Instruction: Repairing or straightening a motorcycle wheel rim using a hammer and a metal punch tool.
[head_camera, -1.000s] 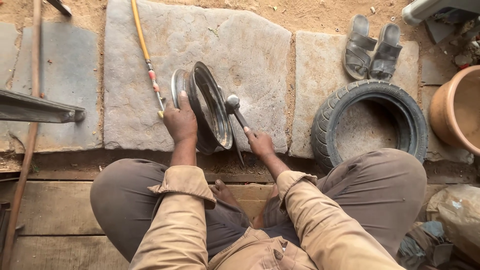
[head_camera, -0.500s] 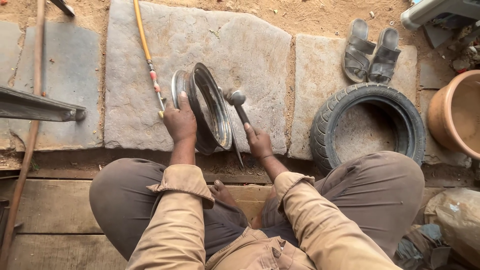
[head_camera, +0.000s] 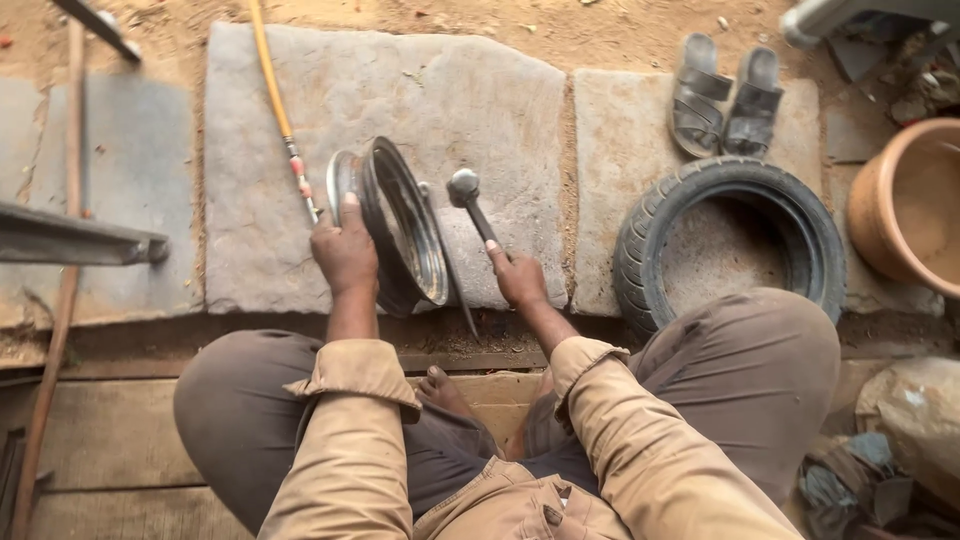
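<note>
A shiny metal wheel rim (head_camera: 405, 225) stands on its edge on a grey stone slab (head_camera: 450, 110). My left hand (head_camera: 345, 255) grips the rim's near left side and holds it upright. In my right hand (head_camera: 518, 280) is a hammer (head_camera: 470, 200), its round metal head raised just to the right of the rim. A thin metal rod (head_camera: 450, 265) leans between the rim and the hammer. I sit cross-legged, in brown trousers and tan sleeves.
A black rubber tyre (head_camera: 730, 240) lies flat to the right, by my right knee. A pair of sandals (head_camera: 725, 95) rests beyond it, with an orange tub (head_camera: 905, 205) at far right. A yellow-handled tool (head_camera: 280, 110) lies left of the rim. A metal bar (head_camera: 80, 240) juts in from the left.
The hammer head has shifted slightly, a little farther out to the right of the rim. My left hand stays on the rim, which has not moved.
</note>
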